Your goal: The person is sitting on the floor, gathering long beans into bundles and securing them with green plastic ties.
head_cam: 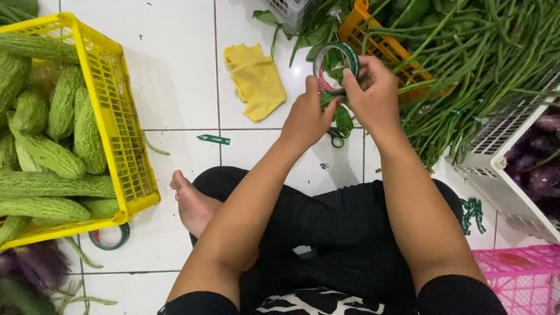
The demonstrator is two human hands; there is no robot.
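Gripping a green tape roll upright, its hole facing the camera, are the left hand and right hand, both pinching its rim.

Green-edged tape roll pinched between left hand and right hand, green-handled scissors just beneath them. Yellow cloth on white tiled floor left of the left hand, yellow crate of bumpy green bitter gourds farther left. Green long beans over an orange crate beyond the right hand; white crate of purple eggplants and pink crate to its right.
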